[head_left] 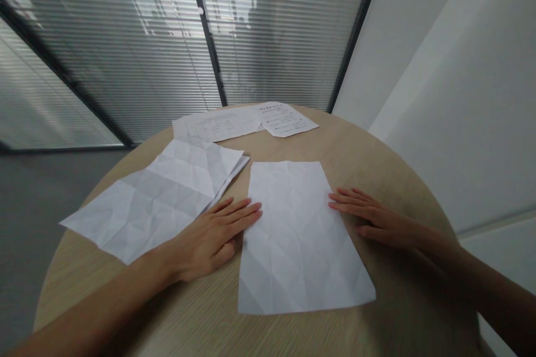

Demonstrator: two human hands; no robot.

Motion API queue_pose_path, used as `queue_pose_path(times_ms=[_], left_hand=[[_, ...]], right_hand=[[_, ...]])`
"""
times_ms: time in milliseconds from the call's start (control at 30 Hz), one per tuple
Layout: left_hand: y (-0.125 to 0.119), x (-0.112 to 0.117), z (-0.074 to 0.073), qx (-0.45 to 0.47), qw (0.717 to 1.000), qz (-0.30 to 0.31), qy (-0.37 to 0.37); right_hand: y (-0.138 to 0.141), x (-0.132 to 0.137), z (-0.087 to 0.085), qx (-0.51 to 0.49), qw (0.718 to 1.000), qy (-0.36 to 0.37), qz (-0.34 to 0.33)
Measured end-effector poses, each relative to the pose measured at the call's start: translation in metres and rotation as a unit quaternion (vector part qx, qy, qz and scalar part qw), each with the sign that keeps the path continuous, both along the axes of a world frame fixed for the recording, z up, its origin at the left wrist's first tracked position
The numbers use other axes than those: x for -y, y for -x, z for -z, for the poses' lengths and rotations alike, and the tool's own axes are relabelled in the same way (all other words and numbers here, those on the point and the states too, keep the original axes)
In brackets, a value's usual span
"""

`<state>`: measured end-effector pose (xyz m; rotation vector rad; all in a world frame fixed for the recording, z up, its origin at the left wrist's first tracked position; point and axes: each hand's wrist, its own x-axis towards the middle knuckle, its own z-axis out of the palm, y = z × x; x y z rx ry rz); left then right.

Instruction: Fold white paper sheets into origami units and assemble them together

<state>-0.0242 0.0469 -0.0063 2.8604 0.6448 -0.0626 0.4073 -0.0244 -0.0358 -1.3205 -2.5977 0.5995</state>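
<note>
A round pale-wood counter (pixel 377 167) stands before a glass wall with blinds (pixel 125 67); a white wall (pixel 460 95) is on the right. A creased white sheet (pixel 297 234) lies flat at the centre, long axis pointing away from the person. The left hand (pixel 213 237) lies palm-down, fingertips touching the sheet's left edge, grip released; the right hand (pixel 372 217) lies flat at its right edge, grip released too.

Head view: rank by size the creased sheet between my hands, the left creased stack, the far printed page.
Creased white paper sheet and creased white paper stack: alike, unranked.
Printed white page: smallest, but farthest.
</note>
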Motion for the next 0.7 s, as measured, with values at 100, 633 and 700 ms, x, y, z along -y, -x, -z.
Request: queue_pose_path(times_ms=[100, 633, 700], left_hand=[[-0.001, -0.002, 0.0, 0.006, 1.0, -0.012, 0.002], [-0.006, 0.0, -0.001, 0.013, 0.999, -0.044, 0.008], [-0.009, 0.001, -0.002, 0.025, 0.997, -0.067, 0.009]], right_hand=[[0.005, 0.002, -0.002, 0.02, 1.0, -0.004, 0.004], [0.025, -0.003, 0.028, -0.052, 0.977, -0.196, 0.069], [0.024, -0.005, 0.032, -0.09, 0.974, -0.195, 0.07]])
